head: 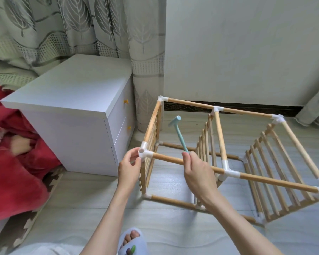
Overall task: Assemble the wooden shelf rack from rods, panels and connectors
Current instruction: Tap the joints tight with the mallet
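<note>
Right hand (198,172) fingers pinch hammer (180,134) handle (head up); left hand (129,165) grips corner connector (145,151).

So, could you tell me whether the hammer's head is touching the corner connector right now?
No: the right hand holds the light blue hammer raised, its head clear of the white corner connector that the left hand holds.

Bare forearms; pale slipper (134,243) (leaf motif), toes showing.

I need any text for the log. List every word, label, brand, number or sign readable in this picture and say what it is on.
None: no readable text anywhere in view.
The wooden rack, its white connectors, the blue hammer and the white cabinet are unmarked.
The slipper bears only a small picture, no lettering.
</note>
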